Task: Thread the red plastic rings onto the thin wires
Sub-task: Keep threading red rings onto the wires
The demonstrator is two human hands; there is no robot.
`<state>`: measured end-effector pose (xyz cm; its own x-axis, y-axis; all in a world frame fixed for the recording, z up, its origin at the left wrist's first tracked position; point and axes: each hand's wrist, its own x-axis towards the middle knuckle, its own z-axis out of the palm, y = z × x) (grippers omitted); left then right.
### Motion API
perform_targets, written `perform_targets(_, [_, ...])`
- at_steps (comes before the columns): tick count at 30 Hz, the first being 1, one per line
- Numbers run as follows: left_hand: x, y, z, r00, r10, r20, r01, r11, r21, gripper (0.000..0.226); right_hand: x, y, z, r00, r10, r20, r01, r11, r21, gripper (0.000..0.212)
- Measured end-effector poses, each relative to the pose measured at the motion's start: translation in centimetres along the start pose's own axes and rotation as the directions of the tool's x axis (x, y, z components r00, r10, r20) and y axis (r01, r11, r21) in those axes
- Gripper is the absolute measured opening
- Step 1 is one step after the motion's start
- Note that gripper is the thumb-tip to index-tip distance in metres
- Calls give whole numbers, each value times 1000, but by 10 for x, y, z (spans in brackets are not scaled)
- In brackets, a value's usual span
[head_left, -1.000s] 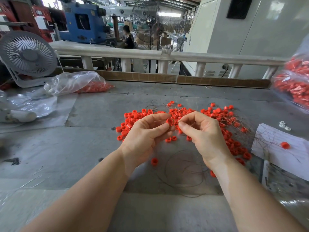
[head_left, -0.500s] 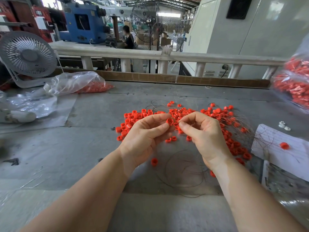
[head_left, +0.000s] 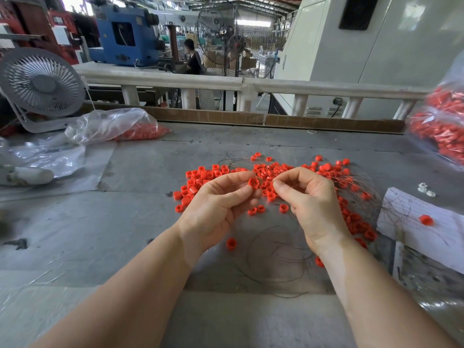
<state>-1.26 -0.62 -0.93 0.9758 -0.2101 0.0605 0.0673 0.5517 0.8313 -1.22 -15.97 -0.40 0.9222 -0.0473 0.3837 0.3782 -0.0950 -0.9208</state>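
Above the grey table, my left hand [head_left: 221, 204] pinches one red ring [head_left: 253, 182] between thumb and forefinger. Just right of it, my right hand [head_left: 310, 202] pinches the end of a thin wire [head_left: 273, 249], whose tip points at the ring from a small gap away. That wire loops down onto the table below my right wrist. Behind both hands lies a pile of loose red rings [head_left: 211, 173]. More rings tangled with thin wires [head_left: 351, 187] spread to the right.
A clear bag of red rings [head_left: 118, 126] and a small grey fan [head_left: 41, 85] stand at the back left. Bagged red rings [head_left: 442, 131] sit at the right edge. A white sheet [head_left: 421, 229] with one ring lies at the right.
My hands have drawn slightly apart; a small gap now shows between the ring in my left hand and my right fingertips.
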Motion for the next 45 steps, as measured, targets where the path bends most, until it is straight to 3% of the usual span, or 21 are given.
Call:
perform_targets(23, [1, 2, 0, 996, -84, -30, 80, 989, -127, 20, 0, 1, 0, 999, -27, 30, 27, 999, -21, 23])
perform_targets(38, [-2, 3, 0, 994, -104, 21, 106, 991, -80, 20, 0, 4, 1, 994, -49, 101, 56, 996, -67, 16])
perform_targets(45, [-3, 4, 2, 992, -124, -2, 123, 989, -79, 22, -1, 4, 3, 994, -39, 104, 46, 997, -67, 23])
